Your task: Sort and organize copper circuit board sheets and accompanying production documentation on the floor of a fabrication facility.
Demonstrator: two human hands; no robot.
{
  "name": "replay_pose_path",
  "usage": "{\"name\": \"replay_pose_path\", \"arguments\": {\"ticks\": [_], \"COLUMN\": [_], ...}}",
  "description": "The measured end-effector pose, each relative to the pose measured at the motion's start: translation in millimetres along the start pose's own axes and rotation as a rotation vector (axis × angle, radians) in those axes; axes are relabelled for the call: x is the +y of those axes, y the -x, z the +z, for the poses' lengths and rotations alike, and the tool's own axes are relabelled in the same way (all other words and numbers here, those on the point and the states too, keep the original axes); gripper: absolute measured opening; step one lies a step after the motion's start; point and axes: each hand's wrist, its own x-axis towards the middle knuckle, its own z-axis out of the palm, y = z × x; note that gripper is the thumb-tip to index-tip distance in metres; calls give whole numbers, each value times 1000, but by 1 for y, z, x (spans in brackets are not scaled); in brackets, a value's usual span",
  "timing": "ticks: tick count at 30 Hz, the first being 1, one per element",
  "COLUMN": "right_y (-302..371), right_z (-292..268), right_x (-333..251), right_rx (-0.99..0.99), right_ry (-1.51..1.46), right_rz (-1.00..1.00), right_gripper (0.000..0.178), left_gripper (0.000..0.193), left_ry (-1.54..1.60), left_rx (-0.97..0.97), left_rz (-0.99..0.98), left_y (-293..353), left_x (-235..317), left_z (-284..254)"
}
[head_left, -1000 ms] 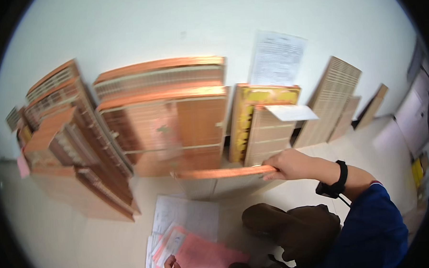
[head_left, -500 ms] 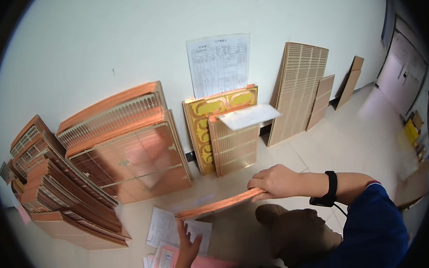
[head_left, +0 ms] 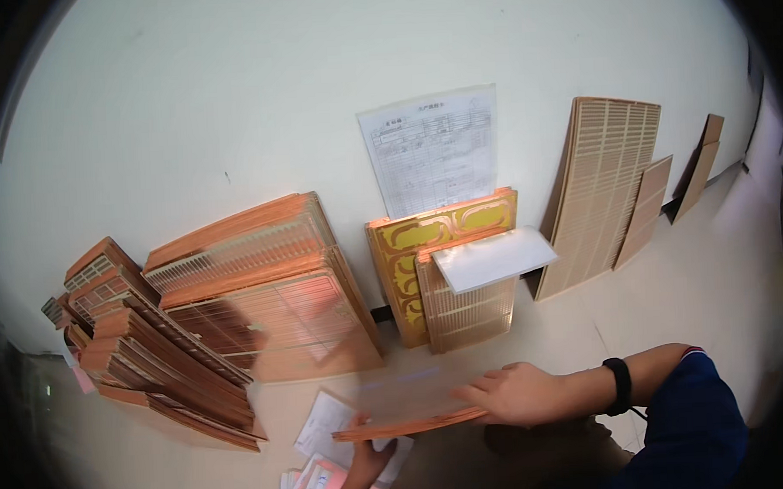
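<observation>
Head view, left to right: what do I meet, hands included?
Angled panel stack, wide panel stack, left hand, yellow-patterned panel, right hand, tall slatted board, short plain board, narrow brown board.

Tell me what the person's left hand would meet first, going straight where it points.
Probably the flat, copper-edged brown boards that the left hand seems to touch; depth is unclear.

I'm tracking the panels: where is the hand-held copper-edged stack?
In the head view, the stack is low centre, between left hand and right hand.
</observation>
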Motion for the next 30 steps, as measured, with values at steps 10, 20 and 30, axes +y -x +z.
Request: {"name": "replay_pose_path", "arguments": {"ticks": [10, 20, 30], "right_y": [41, 112, 194], "right_z": [-14, -64, -54], "right_x": [26, 83, 199], "right_rx": [-307, -86, 114], "right_ry": [-73, -131, -103], "right_rz": [115, 415, 724], "right_gripper": [36, 25, 22], "left_gripper": [75, 39, 31], "left_ry": [27, -290, -189], "left_rx": [-332, -490, -64], "left_rz": [133, -371, -886], "left_y": [-5, 64, 234], "left_x": [30, -66, -116], "left_z": [63, 22, 13]}}
